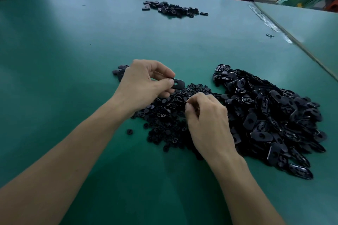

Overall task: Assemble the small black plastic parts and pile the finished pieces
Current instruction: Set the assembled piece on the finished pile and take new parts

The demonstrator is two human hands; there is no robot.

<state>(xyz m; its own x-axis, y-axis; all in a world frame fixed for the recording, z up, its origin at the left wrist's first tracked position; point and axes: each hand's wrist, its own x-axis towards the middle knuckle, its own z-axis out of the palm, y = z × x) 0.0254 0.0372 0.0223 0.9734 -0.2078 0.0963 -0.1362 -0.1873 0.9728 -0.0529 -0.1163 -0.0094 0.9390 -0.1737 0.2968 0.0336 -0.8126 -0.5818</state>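
Two bare hands work over a green table (pixel 73 51).

- Left hand (pixel 144 82): the thumb and forefinger pinch a flat oval black plastic plate with a centre hole (pixel 178 84), held clear of the table.
- Right hand (pixel 206 115): the fingers are curled tight, tips down on the heap of small round black plastic parts (pixel 164 117). Whether they hold a piece cannot be told.
- Heap of round parts: mid-table, toward the near edge, below the held plate.
- Stray round part (pixel 129 131): lies alone just beside the heap, on its left-edge side.
- Large heap of oval black plastic plates (pixel 270 118): touches the round heap on the right-edge side.
- Small cluster of black pieces (pixel 119 72): behind the left hand, partly hidden.
- Far pile of black pieces (pixel 172 8): near the far edge, well apart.
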